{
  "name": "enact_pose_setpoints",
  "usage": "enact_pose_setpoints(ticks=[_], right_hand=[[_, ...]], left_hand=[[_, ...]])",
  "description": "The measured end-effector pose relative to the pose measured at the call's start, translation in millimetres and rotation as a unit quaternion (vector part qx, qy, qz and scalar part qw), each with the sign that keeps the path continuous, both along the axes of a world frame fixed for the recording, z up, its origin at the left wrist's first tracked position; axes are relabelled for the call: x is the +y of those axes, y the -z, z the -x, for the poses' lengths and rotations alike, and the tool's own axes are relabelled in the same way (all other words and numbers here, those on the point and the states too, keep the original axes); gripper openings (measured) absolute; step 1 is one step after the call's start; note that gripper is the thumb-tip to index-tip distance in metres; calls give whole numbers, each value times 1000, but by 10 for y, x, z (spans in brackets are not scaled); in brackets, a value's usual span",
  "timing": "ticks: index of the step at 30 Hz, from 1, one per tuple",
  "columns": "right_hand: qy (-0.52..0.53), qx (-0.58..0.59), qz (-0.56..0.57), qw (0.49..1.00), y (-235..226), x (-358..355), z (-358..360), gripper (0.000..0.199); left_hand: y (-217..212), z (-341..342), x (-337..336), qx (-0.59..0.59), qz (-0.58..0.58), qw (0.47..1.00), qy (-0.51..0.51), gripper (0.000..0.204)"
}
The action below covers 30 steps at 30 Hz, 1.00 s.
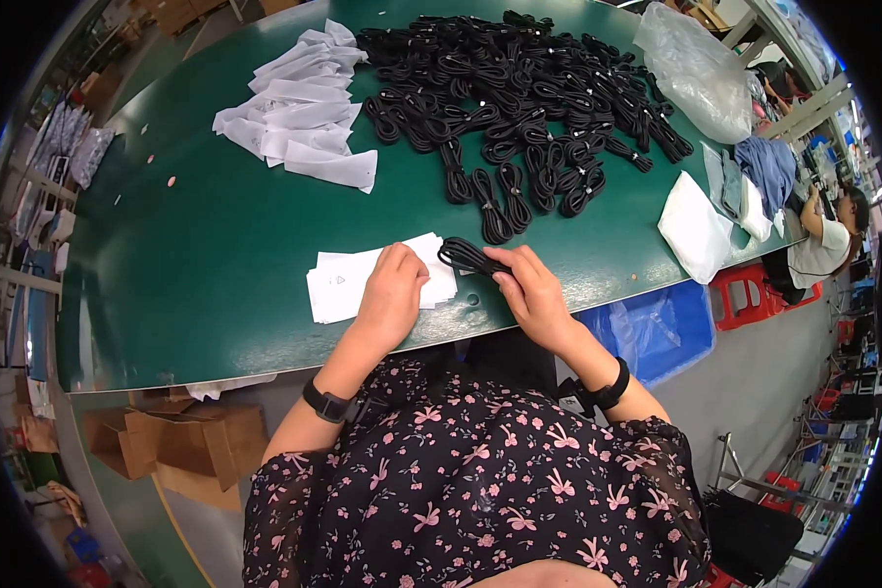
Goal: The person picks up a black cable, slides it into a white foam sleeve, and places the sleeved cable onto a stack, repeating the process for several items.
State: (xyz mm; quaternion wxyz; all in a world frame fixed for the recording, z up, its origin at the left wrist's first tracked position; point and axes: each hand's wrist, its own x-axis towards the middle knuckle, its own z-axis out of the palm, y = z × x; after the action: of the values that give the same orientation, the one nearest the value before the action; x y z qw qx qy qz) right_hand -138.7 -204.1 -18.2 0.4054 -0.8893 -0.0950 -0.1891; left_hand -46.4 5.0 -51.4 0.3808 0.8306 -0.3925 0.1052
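A coiled black cable is pinched between the thumb and fingers of my right hand, just above the green table. Its looped end points left, over the right edge of a loose stack of flat white bags. On that stack lies my left hand, fingers curled together and gripping at the top white bag; the fingertips partly hide the spot. Beyond my hands spreads a big heap of similar coiled black cables. Left of the heap lies a fanned pile of filled white bags.
The green table curves around me. On its right are a clear plastic bag and a white packet. Below its edge stand a blue bin and a red stool. A person sits at right; cardboard boxes stand lower left.
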Motion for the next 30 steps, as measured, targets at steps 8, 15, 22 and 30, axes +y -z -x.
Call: enact_pose_setpoints(ticks=[8,15,22,30], right_hand=[[-26,-29,33,999,61,77,27,34],[-105,-76,102,986,42,55,-12,32],[-14,431,-449,783,111,5,-132,26],[-98,-105,19,990,-14,192,-205,24]], left_hand=[[-69,-13,45,255,103,960,-56,8],[-142,21,14,221,139,965,-33,7],[-303,47,-6,51,91,994,41,10],[-404,-31,18,49,87,995,9,9]])
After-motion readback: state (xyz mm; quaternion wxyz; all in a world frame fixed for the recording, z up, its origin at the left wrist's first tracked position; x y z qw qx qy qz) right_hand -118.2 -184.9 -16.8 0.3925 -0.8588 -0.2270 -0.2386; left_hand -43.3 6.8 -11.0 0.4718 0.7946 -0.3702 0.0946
